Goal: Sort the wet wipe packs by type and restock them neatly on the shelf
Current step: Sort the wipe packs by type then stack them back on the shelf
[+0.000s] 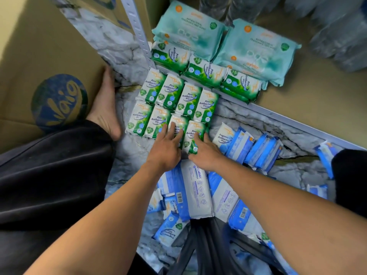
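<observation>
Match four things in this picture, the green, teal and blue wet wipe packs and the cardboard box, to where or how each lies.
Things
1. green-and-white pine wipe packs on the floor
2. large pale teal wipe packs
3. blue-and-white fragrance-free wipe packs
4. brown cardboard box with a round blue logo

Places or states
A. jumbled loosely
B. stacked at the back of the shelf
C. in neat rows, touched by the left hand and right hand
D. at the left, beside a bare foot

Pairs: 1-C, 2-B, 3-A, 4-D

Green packs [170, 90]: "Pine Antibacterial Wipes".
</observation>
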Tool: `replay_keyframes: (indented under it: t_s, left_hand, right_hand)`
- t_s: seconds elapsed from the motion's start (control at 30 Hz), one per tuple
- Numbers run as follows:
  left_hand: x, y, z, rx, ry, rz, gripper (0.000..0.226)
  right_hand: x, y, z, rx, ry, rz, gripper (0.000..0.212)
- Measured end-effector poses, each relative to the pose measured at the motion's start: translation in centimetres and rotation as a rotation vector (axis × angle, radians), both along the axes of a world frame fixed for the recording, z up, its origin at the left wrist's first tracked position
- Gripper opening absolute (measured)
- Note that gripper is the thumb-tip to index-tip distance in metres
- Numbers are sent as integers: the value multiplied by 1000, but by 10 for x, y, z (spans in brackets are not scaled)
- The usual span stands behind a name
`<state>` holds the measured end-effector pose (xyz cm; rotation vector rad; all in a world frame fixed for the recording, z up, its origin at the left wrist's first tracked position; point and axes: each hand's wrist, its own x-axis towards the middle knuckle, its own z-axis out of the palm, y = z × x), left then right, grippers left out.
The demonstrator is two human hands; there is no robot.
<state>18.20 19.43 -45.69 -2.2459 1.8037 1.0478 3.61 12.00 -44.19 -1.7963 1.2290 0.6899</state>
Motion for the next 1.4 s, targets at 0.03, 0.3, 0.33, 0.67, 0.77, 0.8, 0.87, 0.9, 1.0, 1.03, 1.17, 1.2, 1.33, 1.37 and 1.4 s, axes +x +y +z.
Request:
replay_keyframes:
  t_s: [0.03, 0.3, 0.33, 0.67, 0.77, 0.8, 0.87, 0.9, 1.0, 1.03, 1.17, 1.2, 1.33, 1.37, 1.4]
  left_hand:
    - [1, -1, -1, 10, -1, 0, 64]
    - [-37, -8, 39, -49, -24, 4, 60]
    - [-46, -9, 44, -55, -9, -6, 59]
    - [-138, 4, 83, -38, 88, -36, 57]
    - [-159, 17, 86, 29, 119, -28, 57]
    - [-165, 22, 84, 54, 119, -41, 58]
    - [-173, 33, 80, 110, 103, -85, 59]
    - [-176, 38, 77, 143, 98, -98, 61]
    - [-180, 48, 70, 207, 80, -79, 65]
    - [-179, 49, 68, 211, 68, -67, 67]
    - [-175, 51, 56, 177, 29, -9, 78]
    - [-175, 52, 51, 146, 27, 7, 80]
    - [-189, 51, 33, 49, 69, 117, 90]
    - [-193, 50, 28, 57, 88, 163, 92]
    - [-196, 49, 24, 71, 105, 206, 94]
  right_hand:
    - [-6, -3, 4, -16, -21, 7, 86]
    - [-74, -11, 44, -154, -102, -106, 70]
    - [-85, -9, 48, -156, -99, -126, 70]
    - [-212, 37, 91, -166, -76, -436, 68]
    - [-245, 55, 98, -165, -36, -484, 67]
    - [-253, 62, 99, -158, -22, -498, 67]
    - [-265, 75, 99, -147, 10, -500, 69]
    - [-269, 82, 96, -135, 20, -496, 70]
    - [-269, 96, 85, -81, 44, -465, 73]
    - [-266, 99, 81, -67, 50, -441, 74]
    - [-244, 101, 72, -32, 22, -406, 78]
    - [-238, 100, 70, -37, 16, -409, 79]
    - [-220, 90, 55, -60, 21, -483, 84]
    - [-217, 88, 50, -49, 33, -495, 84]
    - [-215, 87, 45, -32, 48, -497, 83]
